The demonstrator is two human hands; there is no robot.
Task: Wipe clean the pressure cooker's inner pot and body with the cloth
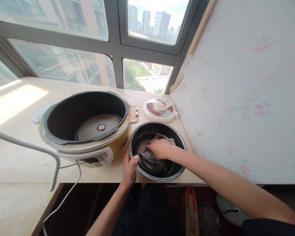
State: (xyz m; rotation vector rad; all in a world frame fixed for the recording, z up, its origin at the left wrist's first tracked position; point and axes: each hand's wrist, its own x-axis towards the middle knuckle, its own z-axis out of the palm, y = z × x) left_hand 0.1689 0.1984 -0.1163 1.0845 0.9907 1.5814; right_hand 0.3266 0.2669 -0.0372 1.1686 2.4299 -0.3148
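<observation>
The damp-looking grey cloth lay bunched inside the black inner pot, directly under your right hand, whose fingers were curled closed over it against the pot's floor; a paler fold of it showed just beyond your knuckles. Your left hand held the pot by its near left side, thumb up at the rim and fingers wrapped along the outer wall. The pot stood upright around your right-hand grip, on the pale wooden tabletop close to its front edge. Just left of your left hand sat the electric pressure cooker base, open at the top, with its round heating plate showing at the bottom and its control panel facing your side. Beyond your right hand, just past the pot's far rim, the white and reddish-brown cooker lid rested with its handle up. Well to the left of your grip, a thick grey cord curved over the tabletop. Right of your right forearm rose the floral-papered wall, and past the lid stood the grey-framed window. Below your grip, under the table's edge, a paper bag with red handles stood upright.
</observation>
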